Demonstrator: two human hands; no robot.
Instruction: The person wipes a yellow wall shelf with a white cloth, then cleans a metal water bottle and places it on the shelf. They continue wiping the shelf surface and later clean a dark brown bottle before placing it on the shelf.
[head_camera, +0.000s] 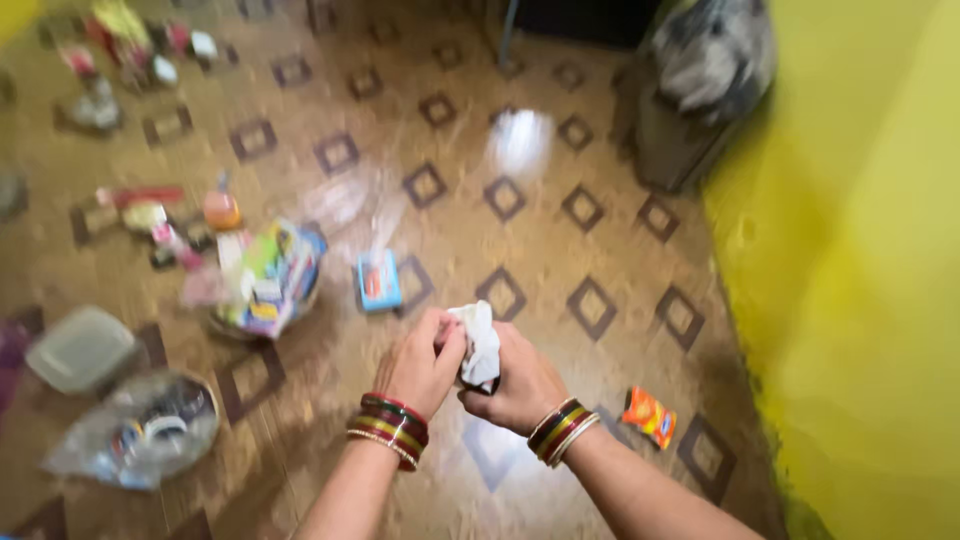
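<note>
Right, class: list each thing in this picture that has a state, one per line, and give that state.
Left hand: closed on the white cloth.
Right hand: closed on the same cloth.
White cloth: crumpled, held above the floor.
Orange packet: lying flat on the floor.
Blue box: lying flat on the floor.
Grey container: lid on.

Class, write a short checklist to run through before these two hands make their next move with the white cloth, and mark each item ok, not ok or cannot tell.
1. White cloth gripped by both hands: ok.
2. Left hand closed on the cloth: ok.
3. Right hand closed on the cloth: ok.
4. Floor below free of litter: not ok; orange packet and blue box lie close.
5. Cloth clean: cannot tell, picture blurred.
</note>
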